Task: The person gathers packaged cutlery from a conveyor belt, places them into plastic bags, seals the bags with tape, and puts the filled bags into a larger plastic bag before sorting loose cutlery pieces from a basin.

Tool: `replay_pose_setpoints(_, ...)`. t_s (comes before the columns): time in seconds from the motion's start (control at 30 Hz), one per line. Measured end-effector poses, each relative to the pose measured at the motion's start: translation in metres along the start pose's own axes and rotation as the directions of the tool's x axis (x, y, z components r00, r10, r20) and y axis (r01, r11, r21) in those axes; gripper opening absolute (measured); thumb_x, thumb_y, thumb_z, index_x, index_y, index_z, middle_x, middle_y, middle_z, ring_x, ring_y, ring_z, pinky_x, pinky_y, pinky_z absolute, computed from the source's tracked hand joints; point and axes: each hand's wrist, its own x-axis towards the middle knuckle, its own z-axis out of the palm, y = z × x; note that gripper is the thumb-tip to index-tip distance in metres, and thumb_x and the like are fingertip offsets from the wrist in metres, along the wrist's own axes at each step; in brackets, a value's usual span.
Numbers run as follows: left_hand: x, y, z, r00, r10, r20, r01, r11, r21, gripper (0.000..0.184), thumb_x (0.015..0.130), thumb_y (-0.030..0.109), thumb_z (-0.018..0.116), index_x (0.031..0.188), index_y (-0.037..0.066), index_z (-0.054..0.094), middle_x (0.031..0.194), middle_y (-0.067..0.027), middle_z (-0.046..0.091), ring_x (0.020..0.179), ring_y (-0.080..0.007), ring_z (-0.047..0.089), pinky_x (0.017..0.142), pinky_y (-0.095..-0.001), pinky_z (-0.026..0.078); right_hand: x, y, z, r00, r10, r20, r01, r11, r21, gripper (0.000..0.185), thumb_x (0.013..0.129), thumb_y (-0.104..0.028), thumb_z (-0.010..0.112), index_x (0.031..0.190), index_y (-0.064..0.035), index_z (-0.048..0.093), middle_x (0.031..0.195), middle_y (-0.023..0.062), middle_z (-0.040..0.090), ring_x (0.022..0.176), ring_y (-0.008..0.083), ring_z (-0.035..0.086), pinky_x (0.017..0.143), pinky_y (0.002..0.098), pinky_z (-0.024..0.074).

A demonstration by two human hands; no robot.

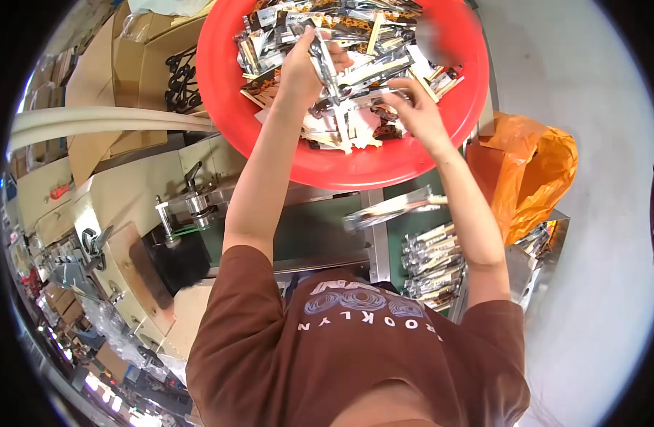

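While the shirt (362, 359) reads "ROOKLYN", the left hand (302, 65) clasps a packet (325, 67), the right hand (421, 114) unclear in grip.

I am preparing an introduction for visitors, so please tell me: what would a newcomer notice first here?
A large, round, red plastic basin at the top dominates, heaped with slim clear-wrapped packets; the left hand holds one. To the basin's lower right, a crumpled orange plastic bag also stands out.

Slim clear-wrapped packet (325, 67) held aslant in left hand (300, 67), far end tipped left. Beneath, loose packets (385, 69) (black-and-clear wrap, orange print, pale sticks showing) heaped crisscross in red basin (218, 82), far in scene.
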Motion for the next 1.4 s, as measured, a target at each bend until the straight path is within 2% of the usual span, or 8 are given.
replay_pose_setpoints(0.63, 0.006, 0.024, -0.015, 0.938, 0.324, -0.124, -0.347, 0.871, -0.348, 0.029, 0.100, 0.026, 0.033, 0.096, 0.003, 0.050, 0.089, -0.0141, 0.060, 0.081, -0.0332, 0.063, 0.077, -0.0476, 0.053, -0.091, -0.027, -0.003, 0.983, 0.162, -0.089, -0.128, 0.945, 0.300, 0.019, 0.089, -0.022, 0.062, 0.085, -0.0036, 0.057, 0.060, -0.0049, 0.045, 0.045, 0.0037, 0.034, 0.042, 0.0196, 0.0248)
replay_pose_setpoints(0.87, -0.061, -0.034, 0.086, 0.961, 0.070, 0.268, -0.204, 0.831, 0.517, 0.029, 0.095, 0.027, 0.052, 0.106, 0.001, 0.061, 0.103, -0.0154, 0.064, 0.096, -0.0211, 0.061, 0.087, -0.0341, 0.047, -0.090, -0.041, -0.004, 0.984, 0.101, -0.144, -0.090, 0.992, 0.086, 0.025, 0.084, -0.011, 0.067, 0.104, 0.0028, 0.061, 0.088, 0.0042, 0.063, 0.083, 0.0074, 0.054, 0.076, 0.0246, 0.0444)
replay_pose_setpoints(1.03, 0.020, -0.063, -0.018, 0.950, 0.169, 0.262, -0.210, -0.274, 0.938, 0.047, 0.081, 0.042, 0.066, 0.113, 0.009, 0.057, 0.110, -0.0128, 0.057, 0.104, -0.0281, 0.053, 0.088, -0.0404, 0.043, -0.110, 0.057, -0.219, 0.415, -0.318, -0.852, 0.017, 0.939, -0.342, 0.018, 0.085, -0.020, 0.066, 0.088, -0.0027, 0.064, 0.069, 0.0001, 0.059, 0.054, 0.0066, 0.049, 0.047, 0.0239, 0.0407)
replay_pose_setpoints(1.1, 0.029, -0.089, -0.033, 0.915, 0.136, 0.380, -0.280, -0.462, 0.841, 0.044, 0.079, 0.039, 0.068, 0.109, 0.008, 0.058, 0.106, -0.0120, 0.057, 0.102, -0.0280, 0.053, 0.086, -0.0420, 0.043, -0.140, 0.128, -0.334, 0.555, 0.021, -0.831, -0.558, 0.750, -0.354, 0.039, 0.084, -0.039, 0.065, 0.090, 0.0001, 0.063, 0.071, 0.0081, 0.063, 0.061, 0.0169, 0.060, 0.053, 0.0315, 0.0464)
replay_pose_setpoints(1.13, 0.031, -0.099, -0.029, 0.894, 0.145, 0.423, -0.290, -0.533, 0.795, 0.039, 0.079, 0.036, 0.068, 0.106, 0.009, 0.059, 0.105, -0.0112, 0.058, 0.101, -0.0274, 0.053, 0.084, -0.0429, 0.043, -0.148, 0.218, -0.406, 0.549, -0.255, -0.796, -0.772, 0.209, -0.600, 0.049, 0.081, -0.045, 0.065, 0.093, 0.0025, 0.062, 0.081, 0.0129, 0.065, 0.076, 0.0245, 0.064, 0.066, 0.0364, 0.0490)
replay_pose_setpoints(1.23, 0.045, -0.124, -0.021, 0.901, 0.135, 0.413, -0.241, -0.636, 0.733, 0.035, 0.078, 0.035, 0.070, 0.102, 0.011, 0.062, 0.102, -0.0100, 0.059, 0.100, -0.0284, 0.053, 0.083, -0.0403, 0.044, -0.110, 0.077, -0.274, 0.585, -0.597, -0.548, -0.565, 0.183, -0.804, 0.048, 0.087, -0.033, 0.061, 0.113, 0.0062, 0.055, 0.108, 0.0224, 0.061, 0.095, 0.0302, 0.061, 0.082, 0.0375, 0.0474)
replay_pose_setpoints(1.3, 0.051, -0.126, -0.011, 0.922, 0.229, 0.314, -0.230, -0.328, 0.916, 0.035, 0.076, 0.031, 0.073, 0.098, 0.007, 0.061, 0.097, -0.0108, 0.060, 0.093, -0.0279, 0.056, 0.079, -0.0395, 0.045, -0.074, 0.041, -0.192, 0.671, -0.253, -0.697, -0.291, 0.774, -0.562, 0.034, 0.089, -0.029, 0.058, 0.108, -0.0015, 0.061, 0.100, 0.0158, 0.065, 0.092, 0.0271, 0.063, 0.080, 0.0360, 0.0480)
replay_pose_setpoints(1.4, 0.036, -0.100, 0.034, 0.974, 0.225, 0.025, -0.095, 0.305, 0.948, 0.034, 0.073, 0.024, 0.077, 0.091, 0.000, 0.060, 0.084, -0.0113, 0.065, 0.074, -0.0236, 0.063, 0.066, -0.0333, 0.049, -0.038, 0.010, -0.068, 0.953, -0.071, -0.295, -0.131, 0.781, -0.611, 0.042, 0.082, -0.044, 0.065, 0.097, -0.0052, 0.064, 0.086, 0.0170, 0.065, 0.081, 0.0331, 0.064, 0.071, 0.0391, 0.0490)
